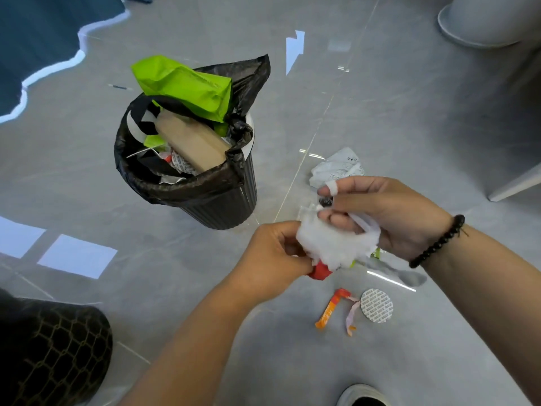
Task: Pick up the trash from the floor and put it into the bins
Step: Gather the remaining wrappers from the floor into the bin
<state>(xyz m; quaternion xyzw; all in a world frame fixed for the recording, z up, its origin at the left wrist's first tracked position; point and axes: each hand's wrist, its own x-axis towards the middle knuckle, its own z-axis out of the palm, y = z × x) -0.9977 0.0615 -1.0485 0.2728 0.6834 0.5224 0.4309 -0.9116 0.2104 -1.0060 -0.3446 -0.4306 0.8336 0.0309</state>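
A black ribbed bin [225, 200] with a black liner stands on the grey floor, stuffed with a green bag [187, 83] and a brown parcel [193, 142]. To its right, above the floor, both hands hold a bundle of trash. My left hand [269, 259] pinches a red wrapper [320, 271] at the underside of a white crumpled wad [333, 244]. My right hand [389, 212] grips the wad's top and some white plastic. On the floor lie a white crumpled wrapper [339, 165], an orange wrapper strip [332, 309], a pink strip [351, 315] and a round foil seal [376, 305].
A grey clear plastic scrap [401, 273] lies under my right wrist. A white round base [483, 22] stands at the top right, and a furniture leg [515, 183] at the right edge. My patterned knee [49, 353] is at bottom left, a shoe [363, 397] at the bottom.
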